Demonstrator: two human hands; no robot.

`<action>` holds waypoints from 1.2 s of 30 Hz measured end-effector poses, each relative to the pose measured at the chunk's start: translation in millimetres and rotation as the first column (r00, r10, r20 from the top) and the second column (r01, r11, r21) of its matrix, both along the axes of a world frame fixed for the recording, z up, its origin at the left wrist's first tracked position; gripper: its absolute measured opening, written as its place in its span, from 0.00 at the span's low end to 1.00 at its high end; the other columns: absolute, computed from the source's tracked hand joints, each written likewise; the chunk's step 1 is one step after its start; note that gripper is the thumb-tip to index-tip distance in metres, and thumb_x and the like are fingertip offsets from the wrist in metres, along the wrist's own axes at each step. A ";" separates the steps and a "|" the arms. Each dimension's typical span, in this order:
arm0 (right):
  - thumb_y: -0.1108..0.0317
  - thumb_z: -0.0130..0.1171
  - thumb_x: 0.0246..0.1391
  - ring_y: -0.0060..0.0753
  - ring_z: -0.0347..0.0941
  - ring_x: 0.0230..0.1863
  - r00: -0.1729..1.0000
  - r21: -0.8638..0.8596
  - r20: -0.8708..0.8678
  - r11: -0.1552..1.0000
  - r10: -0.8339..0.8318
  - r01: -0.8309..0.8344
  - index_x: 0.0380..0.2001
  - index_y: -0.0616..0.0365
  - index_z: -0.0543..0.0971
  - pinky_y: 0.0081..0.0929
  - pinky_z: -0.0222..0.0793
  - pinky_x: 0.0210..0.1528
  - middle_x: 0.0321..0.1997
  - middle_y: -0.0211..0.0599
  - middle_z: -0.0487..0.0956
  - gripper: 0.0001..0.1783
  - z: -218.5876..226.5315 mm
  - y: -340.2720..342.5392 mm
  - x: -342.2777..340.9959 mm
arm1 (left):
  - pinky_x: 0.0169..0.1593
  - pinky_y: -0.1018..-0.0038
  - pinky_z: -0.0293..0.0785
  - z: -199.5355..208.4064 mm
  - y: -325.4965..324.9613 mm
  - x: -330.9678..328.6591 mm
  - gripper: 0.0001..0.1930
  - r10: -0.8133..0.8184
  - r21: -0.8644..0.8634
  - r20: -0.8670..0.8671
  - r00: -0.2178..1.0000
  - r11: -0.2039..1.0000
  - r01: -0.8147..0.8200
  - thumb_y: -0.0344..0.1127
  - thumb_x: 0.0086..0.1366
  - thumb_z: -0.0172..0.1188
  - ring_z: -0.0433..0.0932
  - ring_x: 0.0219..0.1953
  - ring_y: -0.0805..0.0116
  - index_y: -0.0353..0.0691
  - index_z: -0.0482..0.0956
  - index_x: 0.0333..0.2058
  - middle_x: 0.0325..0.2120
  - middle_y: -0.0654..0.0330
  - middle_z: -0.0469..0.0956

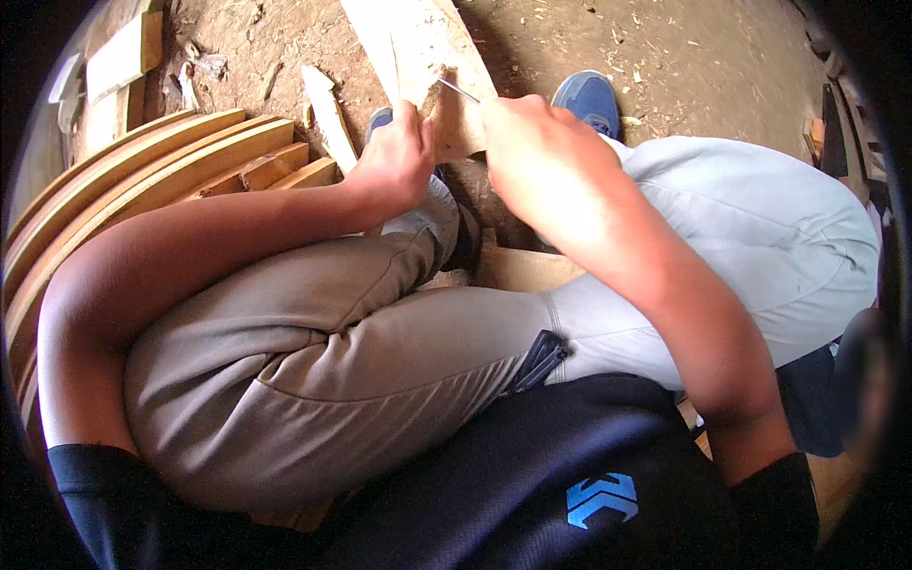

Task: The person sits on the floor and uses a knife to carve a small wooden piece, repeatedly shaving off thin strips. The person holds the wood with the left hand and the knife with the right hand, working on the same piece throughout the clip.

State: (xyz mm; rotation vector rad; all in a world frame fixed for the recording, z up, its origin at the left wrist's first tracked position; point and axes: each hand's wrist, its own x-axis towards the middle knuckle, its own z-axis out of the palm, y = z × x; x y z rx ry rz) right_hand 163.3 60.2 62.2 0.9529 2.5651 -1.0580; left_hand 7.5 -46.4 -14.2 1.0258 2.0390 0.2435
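Note:
A pale wooden board (423, 33) slants away from me between my feet, its near end close to both hands. My left hand (394, 161) is closed at the board's near left edge, thumb uppermost, and appears to grip it. In my right fist is a tool with a thin metal shaft (459, 90); its handle is hidden by the fingers, so I cannot tell its kind. The shaft comes out of my right hand (532, 142) toward the left, and its tip meets a rough, chipped spot on the board's bright surface.
Curved wooden strips (171, 176) are stacked at my left. A pointed wood offcut (328, 119) and chips lie on the dirt floor (665, 57). My blue shoe (587, 100) is right of the board. A dark blurred shape (864, 380) is at the right rim.

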 end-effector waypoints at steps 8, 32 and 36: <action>0.72 0.52 0.57 0.42 0.83 0.33 0.992 0.275 0.127 0.960 0.012 -0.047 0.40 0.64 0.78 0.32 0.81 0.31 0.30 0.51 0.81 0.10 -11.3 -37.0 -12.0 | 0.39 0.44 0.71 -0.4 -3.3 -0.2 0.17 -0.029 0.063 -0.055 0.998 0.997 0.033 0.41 0.73 0.44 0.76 0.35 0.29 0.27 0.64 0.40 0.26 0.28 0.75; 0.62 0.47 0.64 0.54 0.77 0.42 0.994 0.156 0.104 0.988 -0.026 0.009 0.42 0.58 0.71 0.46 0.69 0.44 0.34 0.52 0.79 0.11 -21.5 48.6 15.3 | 0.46 0.50 0.68 -5.9 -2.2 -8.4 0.21 0.009 0.041 0.099 0.995 0.999 -0.013 0.49 0.73 0.44 0.75 0.42 0.37 0.30 0.64 0.45 0.34 0.34 0.76; 0.59 0.47 0.63 0.53 0.77 0.42 0.983 0.102 0.168 0.993 -0.070 0.053 0.41 0.55 0.75 0.48 0.70 0.44 0.35 0.49 0.80 0.13 -20.4 44.3 10.3 | 0.34 0.61 0.70 -9.4 -2.7 -20.8 0.25 0.032 0.023 0.210 0.977 0.999 -0.038 0.54 0.71 0.48 0.74 0.27 0.61 0.31 0.67 0.41 0.24 0.51 0.73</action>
